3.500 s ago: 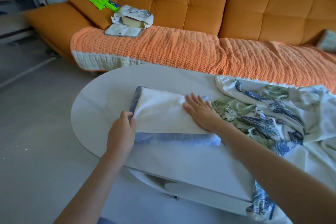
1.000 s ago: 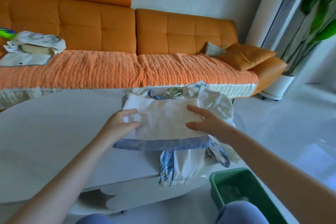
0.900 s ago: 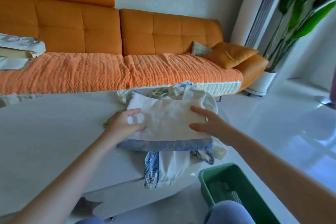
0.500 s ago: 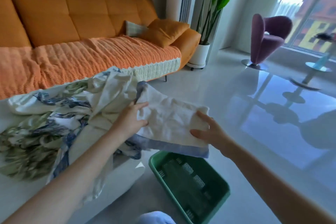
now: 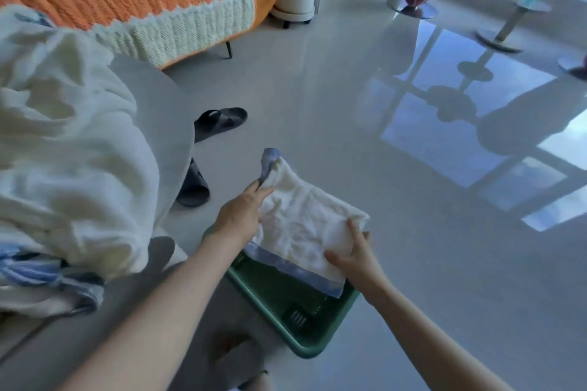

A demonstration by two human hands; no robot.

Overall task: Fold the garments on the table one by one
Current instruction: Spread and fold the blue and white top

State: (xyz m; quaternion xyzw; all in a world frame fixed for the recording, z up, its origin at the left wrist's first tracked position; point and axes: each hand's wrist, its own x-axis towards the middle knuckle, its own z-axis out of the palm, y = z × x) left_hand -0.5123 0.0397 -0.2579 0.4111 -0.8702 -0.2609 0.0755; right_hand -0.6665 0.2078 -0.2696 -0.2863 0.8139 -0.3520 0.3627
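Beneath folded garment (image 5: 306, 228), basket (image 5: 309, 351) half-hidden

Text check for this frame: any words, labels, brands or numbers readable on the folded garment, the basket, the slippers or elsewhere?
No readable text anywhere in the head view.
folded garment, gripped by the left hand and right hand: plain white with a blue border, no label showing.
green basket: no marking.
dark slippers: no brand visible.
garment pile: blurred, no lettering made out.

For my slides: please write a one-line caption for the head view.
The left hand and right hand hold a folded white garment over the green basket on the floor.
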